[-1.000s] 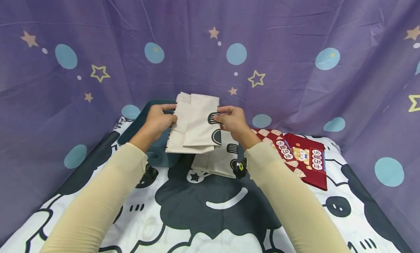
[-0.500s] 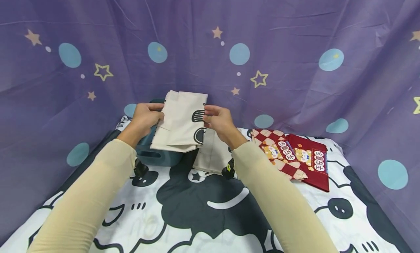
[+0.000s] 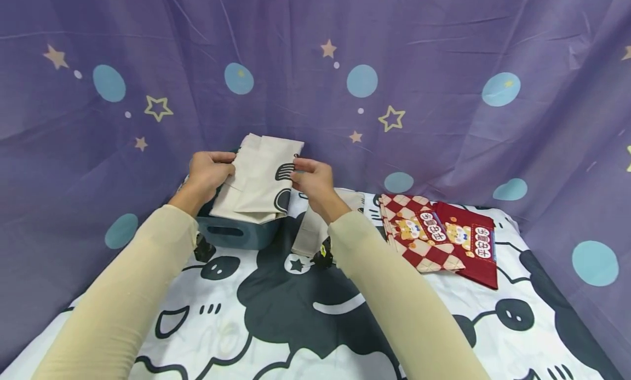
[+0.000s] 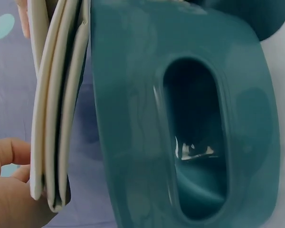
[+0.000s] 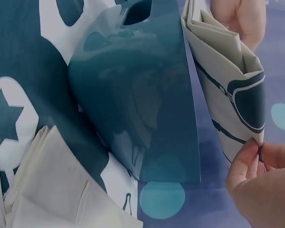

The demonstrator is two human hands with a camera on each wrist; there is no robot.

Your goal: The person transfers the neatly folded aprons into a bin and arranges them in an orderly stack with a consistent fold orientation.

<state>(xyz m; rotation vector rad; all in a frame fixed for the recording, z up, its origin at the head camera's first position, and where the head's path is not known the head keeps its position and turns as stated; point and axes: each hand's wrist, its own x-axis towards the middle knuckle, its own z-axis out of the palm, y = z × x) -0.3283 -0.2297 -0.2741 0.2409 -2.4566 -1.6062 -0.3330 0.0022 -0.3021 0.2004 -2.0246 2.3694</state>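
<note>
A folded cream cloth point(image 3: 258, 174) with dark printed shapes is held up in both hands above a dark teal plastic basket point(image 3: 263, 235). My left hand point(image 3: 203, 174) pinches its left edge, thumb in front. On the opposite edge, my right hand point(image 3: 316, 183) pinches it beside the striped print. In the left wrist view the cloth's stacked layers point(image 4: 54, 118) stand close over the basket's rim, above its slotted handle. The cloth hides most of the basket's opening. Another folded cream cloth point(image 3: 308, 232) lies right of the basket, partly behind my right forearm.
Two red packs with cartoon animals lie at the right: a checked one point(image 3: 429, 257) overlapping a plain red one point(image 3: 485, 276). A black-and-white cartoon sheet point(image 3: 291, 325) covers the surface. Behind it hangs a purple curtain point(image 3: 305, 35) with stars and dots.
Both hands have carried the folded cloth leftward, from beside the basket to over it. The red packs and second cream cloth are now less covered by my right arm.
</note>
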